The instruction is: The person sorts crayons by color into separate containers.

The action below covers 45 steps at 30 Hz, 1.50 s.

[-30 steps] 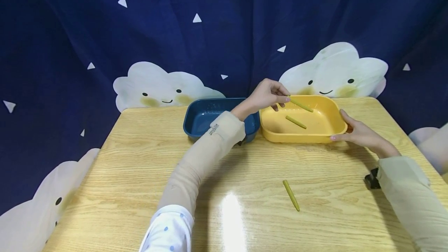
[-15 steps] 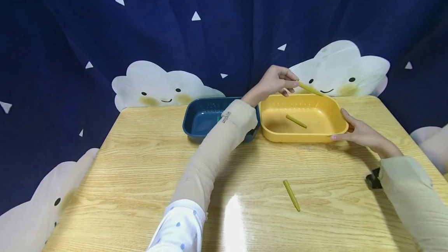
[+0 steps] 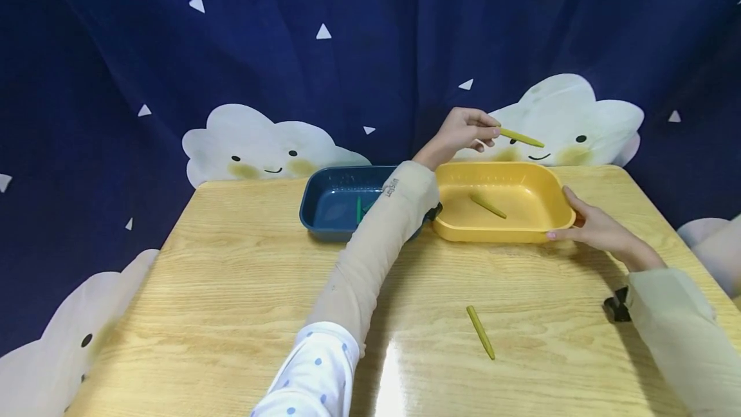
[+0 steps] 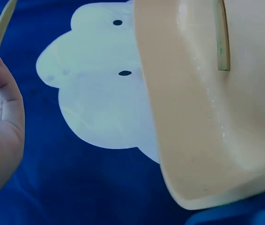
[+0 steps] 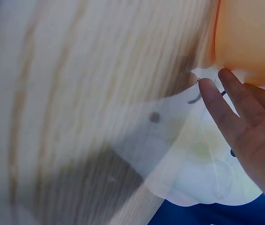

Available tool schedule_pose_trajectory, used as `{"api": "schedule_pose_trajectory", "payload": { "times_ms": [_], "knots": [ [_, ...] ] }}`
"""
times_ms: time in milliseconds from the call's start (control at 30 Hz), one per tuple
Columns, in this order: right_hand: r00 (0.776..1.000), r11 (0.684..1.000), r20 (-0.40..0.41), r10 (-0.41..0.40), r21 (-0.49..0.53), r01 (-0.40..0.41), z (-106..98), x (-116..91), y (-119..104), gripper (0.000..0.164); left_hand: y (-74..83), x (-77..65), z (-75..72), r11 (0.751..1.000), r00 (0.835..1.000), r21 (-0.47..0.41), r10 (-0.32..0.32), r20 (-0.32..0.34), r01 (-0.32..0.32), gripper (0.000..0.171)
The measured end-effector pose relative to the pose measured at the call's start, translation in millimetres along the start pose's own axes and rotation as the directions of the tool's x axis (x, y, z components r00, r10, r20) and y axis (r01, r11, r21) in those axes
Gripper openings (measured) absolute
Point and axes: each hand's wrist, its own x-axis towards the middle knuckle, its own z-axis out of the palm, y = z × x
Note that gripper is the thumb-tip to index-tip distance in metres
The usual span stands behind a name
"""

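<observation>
My left hand [image 3: 463,130] pinches a yellow crayon [image 3: 521,138] between thumb and fingers, raised above the far rim of the yellow basin [image 3: 492,235]. In the left wrist view the crayon [image 4: 1,28] points up from the fingertips. Another yellow crayon [image 3: 488,206] lies on the basin's floor. My right hand [image 3: 602,230] rests against the basin's right end, thumb at the front corner and fingers along the side. In the right wrist view those fingers [image 5: 221,110] look fairly straight. A third yellow crayon [image 3: 480,332] lies on the wooden table in front of the basin.
A dark blue basin [image 3: 327,235] stands directly left of the yellow one, partly hidden by my left sleeve [image 3: 370,250]. Green sticks [image 3: 359,209] show inside it. Behind the table [image 3: 231,314] hangs a dark blue curtain [image 3: 260,37] with cloud prints.
My left hand has lifted the yellow crayon up out of the yellow basin and slightly right, past its far rim. Green sticks in the blue basin have come into view. The right hand stays put.
</observation>
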Motion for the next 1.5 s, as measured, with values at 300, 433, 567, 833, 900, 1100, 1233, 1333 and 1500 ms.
{"api": "schedule_pose_trajectory", "payload": {
  "times_ms": [300,433,567,833,900,1100,1233,1333,1500],
  "knots": [
    [1.000,1.000,-0.010,0.016,0.007,-0.016,0.6,-4.0,-3.7,0.110,-13.0,14.9,3.2,0.998,0.999,-0.054,0.030,-0.025,-0.031,0.015],
    [1.000,1.000,-0.014,0.012,0.015,-0.012,1.2,-5.6,-5.2,0.110,-16.8,21.6,6.6,0.996,0.999,-0.078,0.041,-0.020,-0.042,0.017],
    [1.000,0.999,-0.012,0.016,0.031,-0.016,4.3,-7.3,-7.2,0.110,-23.3,25.9,9.0,0.995,0.998,-0.094,0.042,-0.043,-0.046,0.018],
    [1.000,1.000,-0.019,0.009,0.005,-0.009,6.1,-6.9,-8.3,0.110,-45.7,27.0,14.1,0.995,0.999,-0.098,0.013,-0.030,-0.016,0.016],
    [1.000,1.000,-0.016,0.007,0.008,-0.007,6.5,-6.2,-8.0,0.110,-51.6,26.6,16.2,0.993,1.000,-0.115,-0.012,-0.012,0.011,0.017],
    [1.000,1.000,-0.004,0.008,0.026,-0.008,9.4,-7.1,-8.5,0.109,-66.6,22.5,21.9,0.986,0.987,-0.069,-0.144,0.076,0.149,0.016],
    [1.000,1.000,-0.008,0.000,0.022,0.000,9.1,-7.2,-9.9,0.109,-71.8,19.7,23.2,0.980,0.971,-0.005,-0.195,0.139,0.198,0.008],
    [1.000,1.000,-0.011,-0.006,0.016,0.006,7.9,-6.7,-10.0,0.109,-75.6,19.9,24.1,0.970,0.958,0.028,-0.243,0.152,0.242,0.009],
    [1.000,1.000,-0.010,0.003,0.012,-0.003,7.5,-6.3,-9.3,0.110,-83.9,21.5,28.0,0.931,0.924,0.071,-0.364,0.122,0.357,0.010]
  ]
}}
